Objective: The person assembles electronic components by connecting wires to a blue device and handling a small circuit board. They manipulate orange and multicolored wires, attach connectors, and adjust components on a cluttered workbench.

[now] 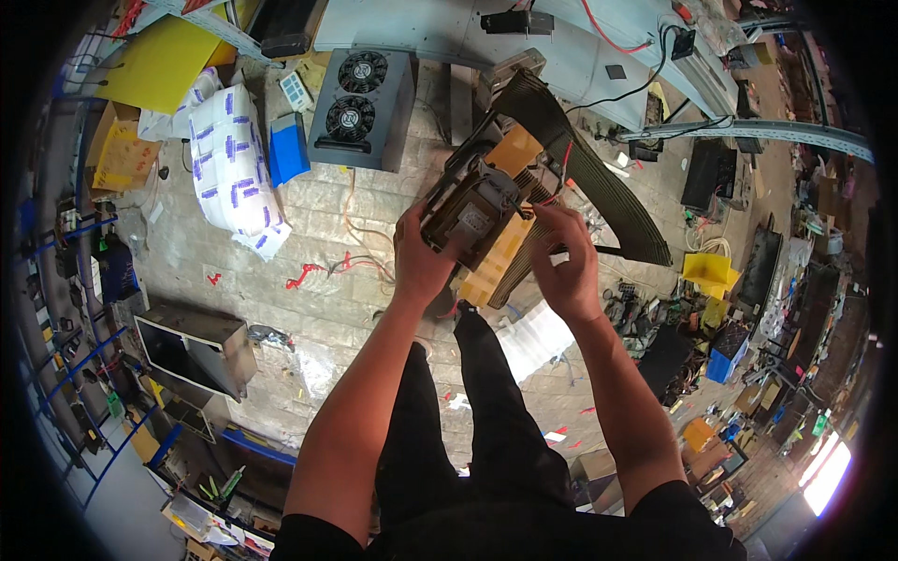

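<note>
Above the floor, mid-frame, the unit (472, 210), a grey box of electronics w/ an orange board behind it, is held up in both hands; its underside and far end are hidden, and small parts on its face are too blurred to tell. Left hand (423, 257) grips its lower left edge, thumb on the face, fingers wrapped behind out of sight. Right hand (566, 262) sits at the right side, fingers curled together, tips pinching something small by the red wire (564, 159); what exactly, can't tell. Ribbed dark strip (599, 178) runs out behind the unit to the right. Both forearms rise from the lower edge, elbows bent. Fan box (360, 98) lies on the floor beyond, well apart.
</note>
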### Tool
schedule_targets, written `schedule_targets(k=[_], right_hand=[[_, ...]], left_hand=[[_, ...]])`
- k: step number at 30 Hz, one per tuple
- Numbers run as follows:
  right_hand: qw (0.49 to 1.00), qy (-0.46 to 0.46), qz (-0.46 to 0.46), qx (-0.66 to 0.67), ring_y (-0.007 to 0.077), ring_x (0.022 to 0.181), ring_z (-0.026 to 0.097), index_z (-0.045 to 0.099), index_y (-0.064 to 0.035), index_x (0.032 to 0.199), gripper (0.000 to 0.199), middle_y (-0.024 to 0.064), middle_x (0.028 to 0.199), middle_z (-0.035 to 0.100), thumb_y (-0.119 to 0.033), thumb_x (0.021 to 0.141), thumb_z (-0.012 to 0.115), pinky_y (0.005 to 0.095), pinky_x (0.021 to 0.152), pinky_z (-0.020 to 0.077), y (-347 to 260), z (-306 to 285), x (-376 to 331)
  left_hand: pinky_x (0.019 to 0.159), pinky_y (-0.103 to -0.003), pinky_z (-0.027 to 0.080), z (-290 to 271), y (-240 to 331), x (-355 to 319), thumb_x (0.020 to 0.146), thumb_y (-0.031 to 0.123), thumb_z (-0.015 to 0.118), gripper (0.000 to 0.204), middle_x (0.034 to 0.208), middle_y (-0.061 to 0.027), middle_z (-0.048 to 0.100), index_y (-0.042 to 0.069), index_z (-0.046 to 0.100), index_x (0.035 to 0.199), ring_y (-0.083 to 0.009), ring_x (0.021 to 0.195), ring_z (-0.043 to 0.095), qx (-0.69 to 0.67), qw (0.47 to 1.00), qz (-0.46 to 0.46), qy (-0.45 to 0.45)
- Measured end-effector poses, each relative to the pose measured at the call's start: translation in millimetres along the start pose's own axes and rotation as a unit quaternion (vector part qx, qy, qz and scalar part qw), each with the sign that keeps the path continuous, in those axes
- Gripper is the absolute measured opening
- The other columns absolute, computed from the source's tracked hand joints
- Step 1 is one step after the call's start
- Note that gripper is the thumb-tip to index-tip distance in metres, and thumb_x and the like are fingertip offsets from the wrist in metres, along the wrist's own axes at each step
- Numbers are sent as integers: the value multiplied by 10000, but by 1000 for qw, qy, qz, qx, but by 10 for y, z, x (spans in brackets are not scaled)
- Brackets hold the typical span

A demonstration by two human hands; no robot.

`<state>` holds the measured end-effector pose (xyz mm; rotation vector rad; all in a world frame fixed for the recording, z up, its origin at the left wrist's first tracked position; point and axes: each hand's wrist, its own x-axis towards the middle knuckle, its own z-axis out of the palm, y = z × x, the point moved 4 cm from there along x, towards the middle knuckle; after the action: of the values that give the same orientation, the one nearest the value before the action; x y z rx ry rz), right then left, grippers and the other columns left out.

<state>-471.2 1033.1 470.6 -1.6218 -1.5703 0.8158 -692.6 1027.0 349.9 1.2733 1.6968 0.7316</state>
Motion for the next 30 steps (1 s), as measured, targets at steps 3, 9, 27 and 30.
schedule_targets(k=[3,9,27,30], right_hand=[[996,-28,-82,-22,333,1050,670,699,-30,1121,232,123,1027,717,-37,890,683,391,925,535,-75,90,112],[973,-136,182,41,355,1027,689,678,9,1115,237,196,1029,715,-137,930,652,421,908,540,211,19,214],[910,-403,48,-79,236,1003,710,705,-47,1185,262,130,1083,751,-149,954,635,373,889,542,807,661,952],[911,-405,24,-79,239,1031,702,702,-43,1182,247,132,1104,746,-127,960,633,365,910,537,841,685,919]], left_hand=[[1188,-496,352,48,123,-168,759,306,909,995,1552,-251,418,12,368,1541,-416,1440,410,73,995,63,8],[1204,-538,324,170,317,-409,689,360,954,1095,1580,-272,360,60,351,1553,-458,1463,361,126,988,84,23],[1132,-543,426,208,323,-339,685,453,951,998,1538,-268,392,56,451,1452,-460,1406,427,175,980,90,39],[1149,-563,391,247,277,-329,747,479,903,948,1557,-223,382,96,433,1475,-445,1432,401,172,981,88,28]])
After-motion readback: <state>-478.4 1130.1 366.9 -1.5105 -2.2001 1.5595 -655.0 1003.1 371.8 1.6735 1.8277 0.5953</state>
